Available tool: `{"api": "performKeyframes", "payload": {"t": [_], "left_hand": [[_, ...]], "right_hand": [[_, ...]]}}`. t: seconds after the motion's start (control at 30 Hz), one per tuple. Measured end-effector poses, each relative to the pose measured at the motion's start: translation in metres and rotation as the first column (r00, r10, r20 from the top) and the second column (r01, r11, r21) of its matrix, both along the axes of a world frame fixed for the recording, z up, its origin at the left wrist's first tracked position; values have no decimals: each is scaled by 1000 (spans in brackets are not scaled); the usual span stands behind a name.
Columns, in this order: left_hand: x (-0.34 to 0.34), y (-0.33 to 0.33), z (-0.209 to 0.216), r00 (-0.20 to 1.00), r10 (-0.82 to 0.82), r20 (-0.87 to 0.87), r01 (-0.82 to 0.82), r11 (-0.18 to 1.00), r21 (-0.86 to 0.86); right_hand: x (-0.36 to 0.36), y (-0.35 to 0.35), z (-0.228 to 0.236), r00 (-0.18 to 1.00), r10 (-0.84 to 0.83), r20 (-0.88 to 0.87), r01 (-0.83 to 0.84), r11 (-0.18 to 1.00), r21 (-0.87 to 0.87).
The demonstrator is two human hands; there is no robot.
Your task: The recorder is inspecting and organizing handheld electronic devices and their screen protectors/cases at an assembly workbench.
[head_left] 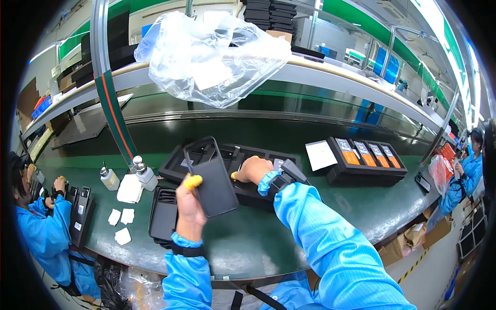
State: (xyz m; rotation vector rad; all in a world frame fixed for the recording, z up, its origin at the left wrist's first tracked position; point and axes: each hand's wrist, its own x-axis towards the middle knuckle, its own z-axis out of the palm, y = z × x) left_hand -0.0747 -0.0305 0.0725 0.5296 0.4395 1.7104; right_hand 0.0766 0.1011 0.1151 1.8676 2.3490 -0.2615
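Observation:
My left hand [190, 204], a yellow cot on the thumb, grips the edge of a black shallow rectangular tray [216, 188]. The tray is held tilted above the bench, its upper part looking like an open frame. My right hand [254, 170], also with yellow finger cots, reaches down into a long black compartment box [281, 155]. Its fingers are curled; what they hold, if anything, is hidden. Below and left of the held tray lies a stack of similar black trays [164, 214].
Two pump bottles [146, 178], a folded white cloth [130, 188] and small white pads [123, 236] lie left. A black box of orange-labelled packs [364, 160] and a white sheet [320, 155] sit right. Overhead, a shelf holds a plastic bag [206, 62]. Co-workers [44, 227] sit at both sides.

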Motion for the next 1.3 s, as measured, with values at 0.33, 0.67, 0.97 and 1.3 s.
{"api": "performKeyframes", "payload": {"t": [0.33, 0.67, 0.97, 1.3], "left_hand": [[33, 9, -20, 969, -155, 194, 116, 973, 199], [53, 5, -22, 950, -254, 180, 228, 962, 151], [62, 3, -32, 942, -332, 42, 323, 935, 149], [65, -1, -30, 911, -412, 28, 399, 895, 201]], "right_hand": [[83, -8, 11, 863, -103, -494, 211, 963, 169], [99, -129, -39, -104, 1, -995, -26, 1000, 4], [84, -151, -76, 78, 23, -997, -69, 997, 17], [93, -149, -66, 344, -43, -938, -13, 999, -50]]}}
